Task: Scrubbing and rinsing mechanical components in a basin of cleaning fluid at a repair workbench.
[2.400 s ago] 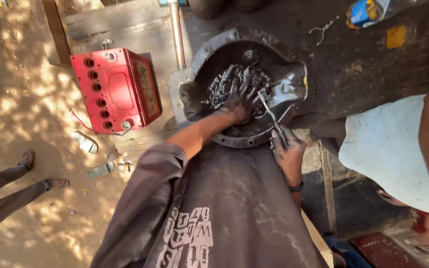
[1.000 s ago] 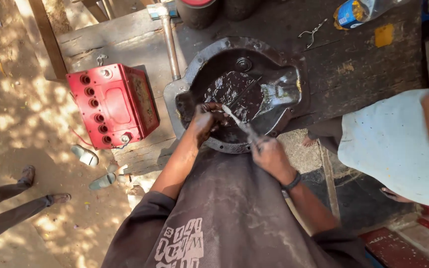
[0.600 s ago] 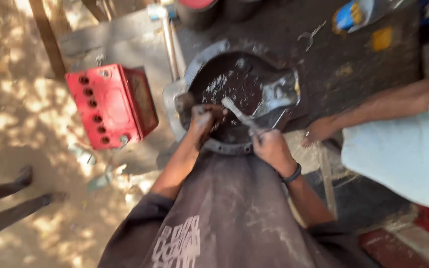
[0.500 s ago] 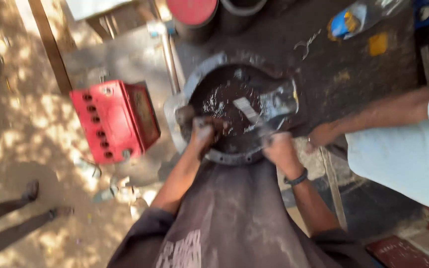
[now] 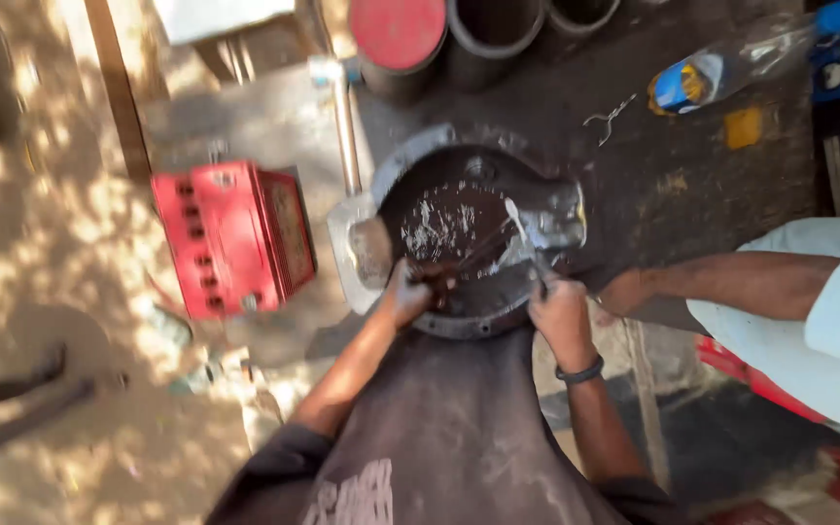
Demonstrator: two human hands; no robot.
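Observation:
A round, greasy metal housing [image 5: 410,165] lies on the dark ground in front of me, its inside smeared with shiny grease. My left hand [image 5: 406,295] rests on its near rim, fingers closed on something dark that I cannot make out through the blur. My right hand [image 5: 558,311], with a black band at the wrist, grips a thin metal tool [image 5: 525,233] that reaches up into the housing. Another person's hand [image 5: 622,292] presses the ground just right of the housing.
A red box-shaped battery [image 5: 233,236] stands to the left on sandy ground. A metal pipe [image 5: 344,126] runs up from the housing. Round drums [image 5: 396,34] stand behind it. A plastic bottle [image 5: 721,73] and a wire hook [image 5: 607,117] lie at upper right.
My left hand has pulled back from the housing's middle to its near rim. My right hand keeps the tool inside. The other person's arm has reached in from the right.

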